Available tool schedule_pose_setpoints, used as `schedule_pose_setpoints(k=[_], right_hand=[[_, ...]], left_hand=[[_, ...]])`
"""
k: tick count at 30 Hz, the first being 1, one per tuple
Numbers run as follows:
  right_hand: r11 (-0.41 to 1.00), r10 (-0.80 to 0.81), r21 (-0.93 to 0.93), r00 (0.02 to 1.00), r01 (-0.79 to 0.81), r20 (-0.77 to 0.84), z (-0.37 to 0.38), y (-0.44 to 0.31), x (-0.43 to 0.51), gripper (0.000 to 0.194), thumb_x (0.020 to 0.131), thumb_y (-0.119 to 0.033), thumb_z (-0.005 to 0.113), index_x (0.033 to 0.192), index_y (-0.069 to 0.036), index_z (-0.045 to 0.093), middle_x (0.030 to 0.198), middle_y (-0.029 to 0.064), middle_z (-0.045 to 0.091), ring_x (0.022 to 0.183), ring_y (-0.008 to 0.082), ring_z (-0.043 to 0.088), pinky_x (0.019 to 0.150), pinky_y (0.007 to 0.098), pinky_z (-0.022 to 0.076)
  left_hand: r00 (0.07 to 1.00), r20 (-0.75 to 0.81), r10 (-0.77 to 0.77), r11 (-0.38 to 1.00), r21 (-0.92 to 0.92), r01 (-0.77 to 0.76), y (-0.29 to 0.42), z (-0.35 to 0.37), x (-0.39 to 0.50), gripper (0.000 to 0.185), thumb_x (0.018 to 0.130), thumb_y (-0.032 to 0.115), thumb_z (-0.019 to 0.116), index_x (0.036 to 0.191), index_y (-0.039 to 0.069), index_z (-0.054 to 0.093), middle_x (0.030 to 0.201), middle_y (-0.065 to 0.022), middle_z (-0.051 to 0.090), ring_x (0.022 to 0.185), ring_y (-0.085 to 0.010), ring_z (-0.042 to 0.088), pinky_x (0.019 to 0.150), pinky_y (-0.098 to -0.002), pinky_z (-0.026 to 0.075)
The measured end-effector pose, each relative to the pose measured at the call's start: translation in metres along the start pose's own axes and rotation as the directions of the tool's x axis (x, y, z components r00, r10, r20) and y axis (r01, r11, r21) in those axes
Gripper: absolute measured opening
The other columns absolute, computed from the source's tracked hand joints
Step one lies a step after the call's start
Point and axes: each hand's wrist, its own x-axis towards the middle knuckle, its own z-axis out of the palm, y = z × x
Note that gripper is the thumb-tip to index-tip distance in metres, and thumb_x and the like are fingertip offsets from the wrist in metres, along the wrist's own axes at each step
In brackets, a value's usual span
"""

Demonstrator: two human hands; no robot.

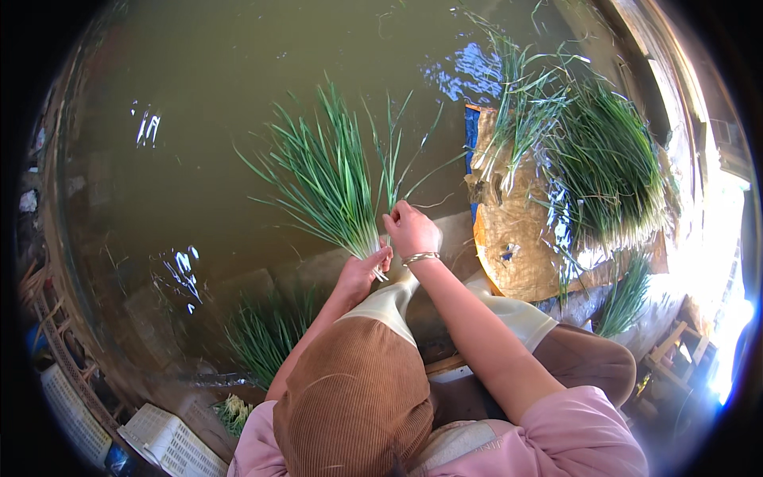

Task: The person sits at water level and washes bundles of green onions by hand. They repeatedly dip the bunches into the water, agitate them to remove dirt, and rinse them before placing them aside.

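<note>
My left hand grips a fanned bunch of thin scallions by its white lower stems. The green leaves point away from me, over murky water. Close beside it, my right hand, with a bracelet on the wrist, has its fingers curled around a few separate scallion stalks. The white stem ends of the bunch poke out below my left thumb. Some of my left fingers are hidden behind the stems. Brown ribbed cloth covers the lower middle of the view.
A thick heap of scallions lies on a tan woven sheet at the right, beside a looser cluster. More scallions stand at the water's edge on the left. Pale perforated crates sit at lower left. Brownish water spreads ahead.
</note>
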Motion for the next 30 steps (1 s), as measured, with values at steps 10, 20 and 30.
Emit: schedule_pose_setpoints(k=[10, 20, 30], right_hand=[[0.998, 0.023, -0.06, 0.997, -0.028, -0.07, 0.011, 0.008, 0.002, 0.017, 0.081, -0.027, 0.061, 0.086, -0.011, 0.055, 0.08, 0.0077, 0.065, 0.07, 0.0306, 0.064, 0.061, 0.0438, 0.049], [0.992, 0.048, -0.11, 0.993, -0.06, -0.104, 0.014, 0.006, 0.004, 0.028, 0.082, -0.037, 0.064, 0.08, -0.01, 0.055, 0.076, 0.0096, 0.065, 0.068, 0.031, 0.064, 0.061, 0.0429, 0.0499], [0.909, -0.368, -0.288, 0.904, 0.3, -0.219, 0.015, 0.012, -0.006, 0.02, 0.085, -0.027, 0.059, 0.077, -0.011, 0.052, 0.068, 0.0064, 0.058, 0.056, 0.0265, 0.061, 0.046, 0.0377, 0.0475]], left_hand=[[1.0, -0.019, -0.011, 1.0, 0.017, 0.012, -0.014, -0.008, 0.003, 0.016, 0.088, 0.011, 0.064, 0.099, 0.003, 0.056, 0.085, -0.0044, 0.058, 0.071, -0.0123, 0.052, 0.066, -0.0252, 0.042], [1.0, -0.004, 0.015, 1.0, -0.014, -0.015, -0.019, -0.012, 0.005, 0.019, 0.087, 0.011, 0.066, 0.1, 0.002, 0.056, 0.086, -0.0055, 0.058, 0.072, -0.0127, 0.053, 0.067, -0.0252, 0.042], [0.997, -0.073, -0.04, 0.996, -0.085, 0.034, -0.016, -0.01, 0.001, 0.02, 0.088, 0.009, 0.062, 0.105, 0.0, 0.057, 0.087, -0.0065, 0.06, 0.07, -0.0132, 0.053, 0.066, -0.0263, 0.044]])
